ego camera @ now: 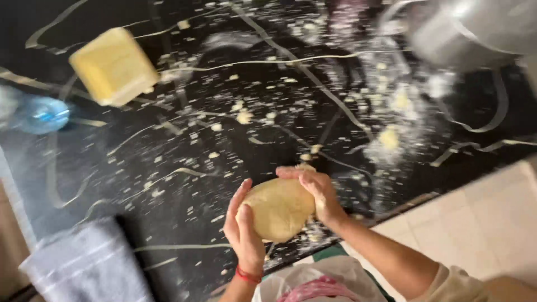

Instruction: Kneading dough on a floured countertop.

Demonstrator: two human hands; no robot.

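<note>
Ball of dough [278,208]: pale yellowish-beige, smooth, rounded and slightly flattened into a thick oval, no visible cracks. Held up off the black, crumb-strewn countertop [184,168], near its front edge, at about 6 o'clock in the view. Cupped between both palms, touched on its 9 o'clock side by the left hand [241,229] and along its 1 to 3 o'clock side by the right hand [316,190]. Slightly blurred.

The surface [224,168] is black stone with pale veins, dusted with flour and scattered dough crumbs [386,137]. On it lie a yellow block [114,66], a blue bottle [39,114] (blurred), a metal pot [470,31] at the far corner, and a grey striped cloth [89,268] near the edge.
</note>
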